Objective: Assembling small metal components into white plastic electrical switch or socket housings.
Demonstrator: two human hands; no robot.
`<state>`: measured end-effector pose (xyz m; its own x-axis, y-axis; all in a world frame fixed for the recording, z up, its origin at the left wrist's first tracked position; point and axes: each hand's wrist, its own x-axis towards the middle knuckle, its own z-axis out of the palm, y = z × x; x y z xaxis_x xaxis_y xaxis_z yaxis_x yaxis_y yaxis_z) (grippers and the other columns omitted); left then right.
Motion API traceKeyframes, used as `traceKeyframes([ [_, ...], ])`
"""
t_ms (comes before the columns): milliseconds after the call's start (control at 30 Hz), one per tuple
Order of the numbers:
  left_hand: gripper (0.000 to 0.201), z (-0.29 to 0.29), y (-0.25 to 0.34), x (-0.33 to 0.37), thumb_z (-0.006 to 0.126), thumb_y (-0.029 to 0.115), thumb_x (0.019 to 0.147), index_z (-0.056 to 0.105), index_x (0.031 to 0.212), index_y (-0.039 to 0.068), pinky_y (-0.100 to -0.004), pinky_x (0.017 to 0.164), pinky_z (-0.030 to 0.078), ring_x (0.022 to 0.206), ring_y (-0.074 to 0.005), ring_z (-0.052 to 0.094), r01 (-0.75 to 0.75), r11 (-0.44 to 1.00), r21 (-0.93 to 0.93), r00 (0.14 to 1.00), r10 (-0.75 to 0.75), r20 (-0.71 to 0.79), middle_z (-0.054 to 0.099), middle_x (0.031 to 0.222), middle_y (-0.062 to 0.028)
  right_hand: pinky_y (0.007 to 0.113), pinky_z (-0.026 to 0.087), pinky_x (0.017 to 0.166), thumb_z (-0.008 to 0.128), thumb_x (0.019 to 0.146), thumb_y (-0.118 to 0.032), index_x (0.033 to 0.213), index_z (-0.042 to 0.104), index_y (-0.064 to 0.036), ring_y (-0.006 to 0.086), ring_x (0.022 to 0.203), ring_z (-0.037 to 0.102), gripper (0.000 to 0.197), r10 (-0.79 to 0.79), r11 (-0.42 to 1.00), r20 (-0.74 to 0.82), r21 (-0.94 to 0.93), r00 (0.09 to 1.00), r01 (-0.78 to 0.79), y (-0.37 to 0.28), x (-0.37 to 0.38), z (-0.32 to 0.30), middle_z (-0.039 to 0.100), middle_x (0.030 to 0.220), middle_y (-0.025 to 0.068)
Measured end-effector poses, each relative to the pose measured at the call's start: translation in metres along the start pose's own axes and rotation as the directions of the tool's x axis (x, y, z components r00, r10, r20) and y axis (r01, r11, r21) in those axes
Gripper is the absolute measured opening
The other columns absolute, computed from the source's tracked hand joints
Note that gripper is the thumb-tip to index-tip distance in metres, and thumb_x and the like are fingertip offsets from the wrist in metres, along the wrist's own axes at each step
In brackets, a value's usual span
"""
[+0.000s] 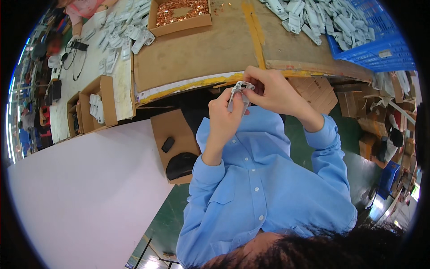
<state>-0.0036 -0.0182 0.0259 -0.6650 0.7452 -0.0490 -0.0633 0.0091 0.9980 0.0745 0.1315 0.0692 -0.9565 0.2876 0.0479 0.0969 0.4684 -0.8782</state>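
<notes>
A small white-grey plastic casing (242, 85) is held up in front of my chest, near the table's front edge. My left hand (224, 117) grips its lower part, with the thumb along its side. My right hand (274, 92) has its thumb and fingers closed on the casing's upper end, where a dark opening shows. Whether a small part sits between those right fingertips is hidden. Ahead on the table, a shallow cardboard box (181, 25) holds many small copper-coloured metal pieces. Similar white casings (309, 18) lie heaped at the far right, and more casings (130, 33) at the far left.
A blue plastic crate (380, 49) stands at the table's right end. Left are a carton of white parts (107, 101), a white board (85, 188) and a cardboard sheet (174, 134) bearing black items. Another person's arm (77, 24) shows far left; someone (390, 143) is far right.
</notes>
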Motion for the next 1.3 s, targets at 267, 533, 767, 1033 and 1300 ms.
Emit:
traceKeyframes([
  [267, 0.021, -0.006, -0.002, 0.004, 0.053, 0.013, 0.096, 0.064, 0.103, -0.003, -0.0239, 0.057, 0.053, 0.063, -0.0135, 0.068, -0.005, 0.999, 0.053, 0.999, 0.002, 0.048, 0.068, 0.074, -0.0075, 0.036, 0.044, 0.053, 0.065, 0.081, -0.012, 0.088, 0.054, -0.0029, 0.027, 0.056, 0.058, 0.016, 0.026, 0.998, 0.073, -0.06, 0.997, -0.022, -0.004, 0.007, -0.007, 0.059, 0.063, 0.0109],
  [533, 0.019, -0.005, -0.003, 0.006, 0.054, 0.011, 0.093, 0.065, 0.1, -0.003, -0.0235, 0.055, 0.051, 0.061, -0.0133, 0.068, 0.01, 1.0, 0.008, 0.999, -0.01, 0.052, 0.068, 0.071, -0.007, 0.027, 0.039, 0.049, 0.067, 0.079, -0.008, 0.083, 0.053, -0.0023, 0.0093, 0.055, 0.047, 0.016, 0.017, 1.0, 0.084, 0.005, 0.996, -0.018, 0.007, 0.011, -0.005, 0.051, 0.06, 0.0027],
  [767, 0.019, -0.003, -0.006, 0.006, 0.053, 0.01, 0.094, 0.065, 0.098, -0.004, -0.0238, 0.057, 0.052, 0.062, -0.0127, 0.067, 0.036, 0.999, -0.002, 0.998, -0.036, 0.059, 0.068, 0.072, -0.0073, 0.026, 0.037, 0.048, 0.067, 0.077, -0.008, 0.08, 0.052, -0.0031, 0.0077, 0.053, 0.045, 0.016, -0.003, 0.998, 0.073, 0.056, 0.997, -0.001, 0.017, 0.011, -0.002, 0.05, 0.058, 0.0022],
  [1033, 0.019, -0.026, -0.028, 0.009, 0.054, 0.011, 0.096, 0.064, 0.105, -0.003, -0.0229, 0.06, 0.052, 0.068, -0.0122, 0.067, -0.027, 0.982, 0.187, 0.987, -0.003, 0.159, 0.068, 0.08, -0.0064, 0.03, 0.041, 0.051, 0.068, 0.074, -0.012, 0.081, 0.053, -0.0038, 0.0141, 0.053, 0.049, 0.018, 0.045, 0.991, 0.078, 0.122, 0.996, -0.054, 0.039, 0.016, 0.0, 0.051, 0.057, 0.0071],
  [1300, 0.019, -0.068, -0.037, 0.025, 0.065, 0.019, 0.093, 0.066, 0.099, 0.002, -0.0181, 0.048, 0.043, 0.053, -0.0042, 0.053, 0.159, 0.981, 0.11, 0.987, -0.153, -0.057, 0.063, 0.074, 0.0, 0.026, 0.044, 0.058, 0.075, 0.082, -0.024, 0.098, 0.058, -0.004, 0.0095, 0.064, 0.052, 0.03, 0.016, 0.964, 0.015, 0.266, 1.0, -0.019, 0.067, 0.02, -0.003, 0.057, 0.072, 0.0021],
])
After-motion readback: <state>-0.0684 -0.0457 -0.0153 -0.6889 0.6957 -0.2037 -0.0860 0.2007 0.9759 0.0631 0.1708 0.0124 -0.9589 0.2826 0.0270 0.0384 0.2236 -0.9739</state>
